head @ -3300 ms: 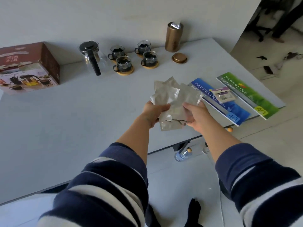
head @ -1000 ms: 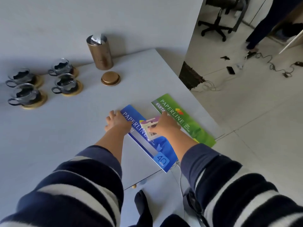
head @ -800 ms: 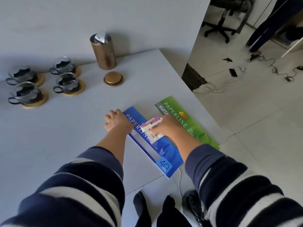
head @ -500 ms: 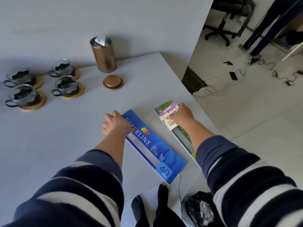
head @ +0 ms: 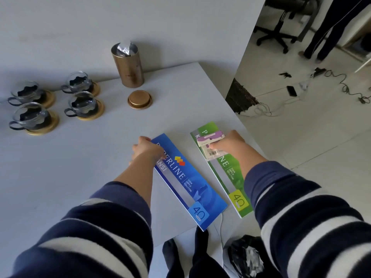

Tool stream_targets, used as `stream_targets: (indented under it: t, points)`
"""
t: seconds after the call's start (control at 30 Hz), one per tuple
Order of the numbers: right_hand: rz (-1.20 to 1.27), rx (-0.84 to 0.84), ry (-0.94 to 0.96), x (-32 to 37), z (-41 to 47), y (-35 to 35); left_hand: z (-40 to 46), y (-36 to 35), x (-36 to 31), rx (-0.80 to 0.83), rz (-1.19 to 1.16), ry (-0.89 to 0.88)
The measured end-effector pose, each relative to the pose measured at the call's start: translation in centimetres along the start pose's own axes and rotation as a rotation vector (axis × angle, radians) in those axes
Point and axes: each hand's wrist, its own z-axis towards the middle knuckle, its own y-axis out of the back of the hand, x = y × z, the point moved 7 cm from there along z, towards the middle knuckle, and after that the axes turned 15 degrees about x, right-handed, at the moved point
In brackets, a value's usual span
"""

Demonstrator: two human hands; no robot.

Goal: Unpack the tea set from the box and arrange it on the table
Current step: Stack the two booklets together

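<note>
While the tea set looks mostly laid out, the hands are busy with stationery on the near right side of the table (head: 60, 177).

Largest first: blue pad (head: 188, 181) and green pad (head: 222, 167) lie side by side near the right edge, apart, both angled the same way, their near corners overhanging the table edge. Left hand (head: 147, 150) rests on the far left corner of the blue pad, fingers curled over its edge; can't tell whether it's gripping or just pressing it down. Right hand (head: 228, 145) pinches a small purple-and-white packet (head: 209, 145) and holds it over the far end of the green pad, touching or just above it, unclear which.

Tea things sit well apart at the back: gold canister (head: 128, 67) upright against the wall, open, foil bag poking out the top; its lid (head: 140, 99) lies flat on the table just in front. Four glass cups (head: 82, 103) stand on round wooden coasters, grouped two by two at back left. Box and teapot not in view.

Step, my read: tidying loose extras, not unpacking proper. Next: set the packet down on the green pad and let go, lift the left hand off the blue pad, then go back to the canister. The lid likely wants refitting, which needs the foil tucked in first.
</note>
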Motion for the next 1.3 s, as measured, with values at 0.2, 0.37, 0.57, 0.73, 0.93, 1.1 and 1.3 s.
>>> stream_targets:
  t: [0.2, 0.37, 0.57, 0.73, 0.93, 1.1, 1.3]
  points:
    - [0.184, -0.06, 0.276, 1.4, -2.3, 0.2, -0.9, 0.7, 0.1, 0.014, -0.435, -0.036]
    - [0.175, -0.059, 0.349, 2.5, -3.1, 0.0, -1.6, -0.8, 0.0, 0.14, -0.509, -0.075]
    - [0.203, -0.133, 0.458, 6.5, -4.4, 4.8, -1.1, 1.4, -4.6, 0.034, -0.45, -0.221]
    - [0.37, -0.091, 0.552, 11.7, -4.4, 9.5, 0.0, 2.3, -10.4, 0.065, -0.474, -0.309]
    - [0.4, 0.002, 0.605, 17.0, -0.1, 10.7, 4.1, 2.4, -16.0, 0.028, -0.525, -0.308]
    - [0.472, 0.127, 0.545, 19.4, 7.5, 10.6, 9.2, 2.8, -20.7, -0.064, -0.603, -0.31]
    - [0.602, 0.239, 0.537, 22.9, 16.3, 11.5, 16.9, 3.0, -24.0, -0.164, -0.693, -0.24]
